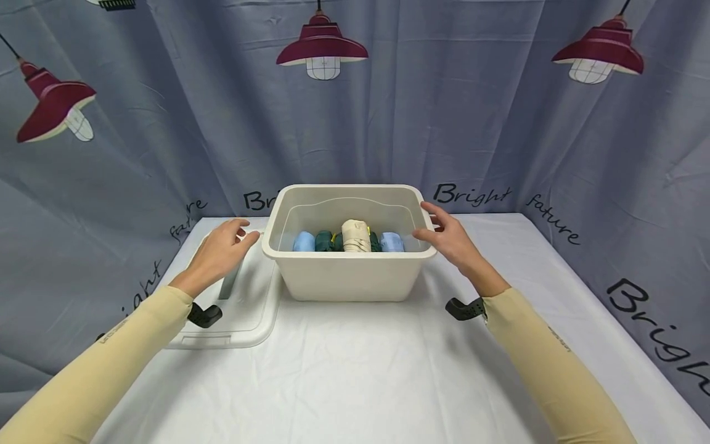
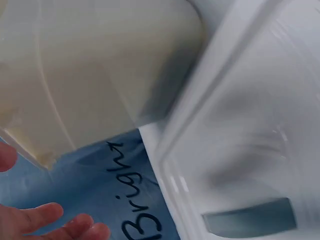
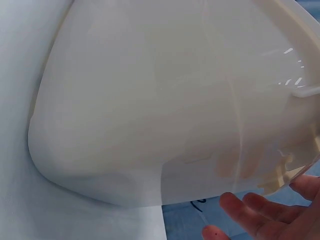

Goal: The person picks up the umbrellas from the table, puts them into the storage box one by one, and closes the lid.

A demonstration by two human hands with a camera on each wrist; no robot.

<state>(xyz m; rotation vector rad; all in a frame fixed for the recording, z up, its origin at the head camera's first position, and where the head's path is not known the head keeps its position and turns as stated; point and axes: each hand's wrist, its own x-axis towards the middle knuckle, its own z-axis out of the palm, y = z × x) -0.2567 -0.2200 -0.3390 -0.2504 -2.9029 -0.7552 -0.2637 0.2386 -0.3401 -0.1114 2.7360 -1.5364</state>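
Observation:
A white plastic storage bin (image 1: 345,277) stands upright without its lid at the middle of the table. Inside it sit several rolled bundles: a cream one (image 1: 356,237) in the middle, dark green ones (image 1: 324,241) beside it, a light blue one (image 1: 304,242) at the left and a paler blue one (image 1: 392,242) at the right. My left hand (image 1: 223,250) hovers left of the bin, apart from its rim, fingers relaxed. My right hand (image 1: 453,242) is at the bin's right rim, thumb over the edge and fingers loosely spread; firm contact cannot be made out.
A white lid (image 1: 252,308) with a grey-green strip (image 1: 230,282) lies flat on the table left of the bin, under my left hand. White cloth (image 1: 355,370) covers the table. A blue-grey curtain (image 1: 444,123) printed with lamps and lettering hangs behind and at both sides.

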